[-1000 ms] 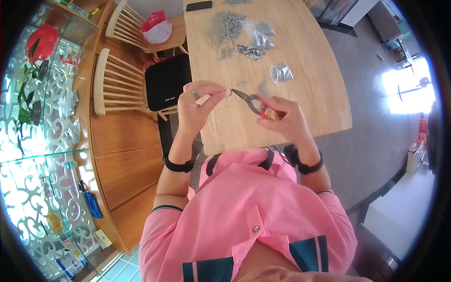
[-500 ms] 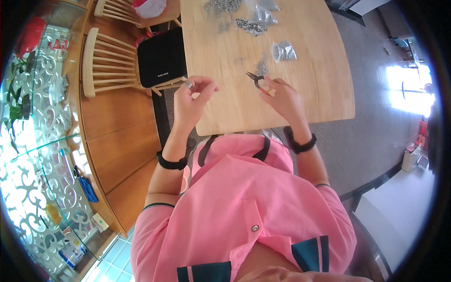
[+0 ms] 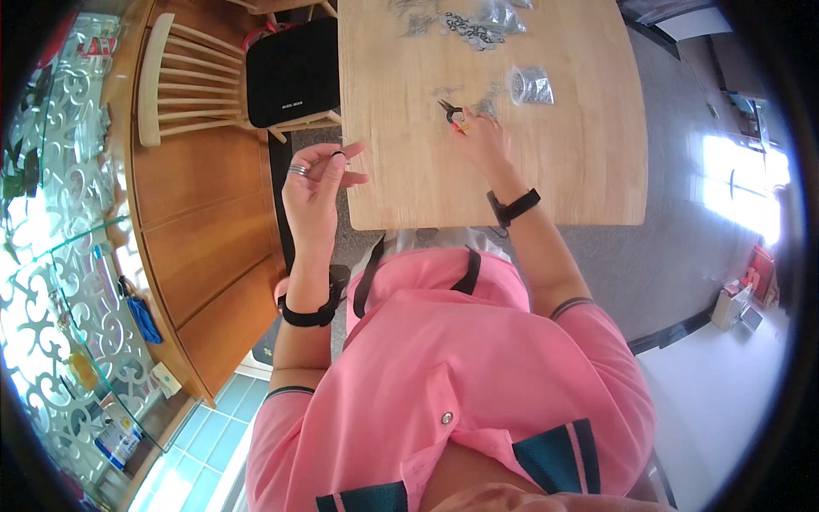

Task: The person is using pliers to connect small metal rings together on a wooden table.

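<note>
The table (image 3: 580, 154) is smooth wood, the pliers (image 3: 452, 112) dark metal. Right of them, the bag (image 3: 537, 87) is glossy plastic. On the left, the cabinet (image 3: 205, 213) is shiny wood, the cushion (image 3: 293, 72) matt; near, the shirt (image 3: 478, 350) is matt cloth.

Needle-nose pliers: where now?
In the head view's upper middle, the needle-nose pliers are in the right hand, left of the nearest grey pile on the table.

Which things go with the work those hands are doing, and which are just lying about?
Probably for the work:
pliers, in the right hand
small grey pieces beside it
clear packet
dark and silver pieces

Probably just about:
black cushion
wooden chair
blue hanging thing
</note>
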`<state>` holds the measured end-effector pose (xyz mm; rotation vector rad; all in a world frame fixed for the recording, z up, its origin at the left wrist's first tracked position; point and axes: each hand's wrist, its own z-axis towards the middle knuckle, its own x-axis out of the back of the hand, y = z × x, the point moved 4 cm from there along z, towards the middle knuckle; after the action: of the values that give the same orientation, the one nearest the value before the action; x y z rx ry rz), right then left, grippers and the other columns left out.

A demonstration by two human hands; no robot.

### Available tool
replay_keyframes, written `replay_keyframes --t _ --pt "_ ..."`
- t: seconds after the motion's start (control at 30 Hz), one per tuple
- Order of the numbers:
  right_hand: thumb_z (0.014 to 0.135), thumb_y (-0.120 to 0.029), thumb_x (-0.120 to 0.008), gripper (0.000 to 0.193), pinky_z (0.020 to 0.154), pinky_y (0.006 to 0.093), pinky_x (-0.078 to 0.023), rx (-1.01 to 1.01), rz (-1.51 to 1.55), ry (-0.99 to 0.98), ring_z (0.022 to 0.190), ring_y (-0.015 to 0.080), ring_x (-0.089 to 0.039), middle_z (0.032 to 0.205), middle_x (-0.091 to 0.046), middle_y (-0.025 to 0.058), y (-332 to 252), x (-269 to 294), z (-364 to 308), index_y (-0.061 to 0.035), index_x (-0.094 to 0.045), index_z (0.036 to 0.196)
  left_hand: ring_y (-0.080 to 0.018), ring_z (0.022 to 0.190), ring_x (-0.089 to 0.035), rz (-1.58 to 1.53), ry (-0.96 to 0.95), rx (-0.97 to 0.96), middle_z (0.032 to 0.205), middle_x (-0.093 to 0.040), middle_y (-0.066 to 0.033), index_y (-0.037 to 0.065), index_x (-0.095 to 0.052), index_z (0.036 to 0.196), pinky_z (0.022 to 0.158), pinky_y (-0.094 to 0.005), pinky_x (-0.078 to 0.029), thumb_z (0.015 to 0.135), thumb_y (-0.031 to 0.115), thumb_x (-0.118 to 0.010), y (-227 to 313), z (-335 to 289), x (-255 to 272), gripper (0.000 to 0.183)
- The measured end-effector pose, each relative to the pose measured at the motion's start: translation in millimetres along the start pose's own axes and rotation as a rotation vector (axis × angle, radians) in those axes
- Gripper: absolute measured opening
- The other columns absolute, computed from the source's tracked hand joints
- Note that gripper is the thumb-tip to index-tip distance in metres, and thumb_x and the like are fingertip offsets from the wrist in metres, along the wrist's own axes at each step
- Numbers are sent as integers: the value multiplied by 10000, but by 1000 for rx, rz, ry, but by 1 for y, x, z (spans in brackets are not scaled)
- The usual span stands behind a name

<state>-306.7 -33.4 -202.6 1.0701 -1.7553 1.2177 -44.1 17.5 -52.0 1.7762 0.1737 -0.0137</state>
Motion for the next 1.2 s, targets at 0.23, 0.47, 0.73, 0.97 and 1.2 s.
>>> replay_keyframes --t 0.23,0.47,0.73,0.97,1.2 --pt "829 -392 -613 501 805 428 -511 -3 -96 158 980 312 -625 1047 -644 121 11 9 10 -123 -608 1251 -131 670 -640 29 100 -53 1006 -695 -200 -3 -569 989 675 -249 -525 919 46 -582 7 -11 7 87" --pt "806 -346 -625 448 796 408 -528 93 -226 98 974 323 -630 1027 -668 125 19 27 38 -117 -643 1191 -143 730 -627 -6 98 -64 970 -689 -170 -10 -578 986 697 -263 -518 914 47 -605 -3 -17 10 95" --pt "721 -494 -693 584 795 394 -518 -59 -157 -145 950 289 -661 1004 -698 104 39 45 52 -156 -654 1195 -143 762 -623 -12 136 -37 945 -683 -158 -22 -577 987 694 -263 -517 914 51 -623 -16 -20 15 114" --pt "743 -501 -655 517 772 418 -520 -46 -43 -123 923 314 -661 971 -696 142 45 42 47 -119 -691 1089 -132 744 -606 -65 140 7 951 -684 -158 -21 -574 992 696 -263 -509 912 54 -628 -24 -21 8 122" --pt "753 -499 -637 441 728 413 -513 -82 -17 -236 860 312 -668 863 -700 134 42 32 56 -103 -716 931 -124 748 -605 -45 116 -1 955 -685 -157 -19 -574 988 701 -257 -508 915 51 -624 -24 -19 5 112"
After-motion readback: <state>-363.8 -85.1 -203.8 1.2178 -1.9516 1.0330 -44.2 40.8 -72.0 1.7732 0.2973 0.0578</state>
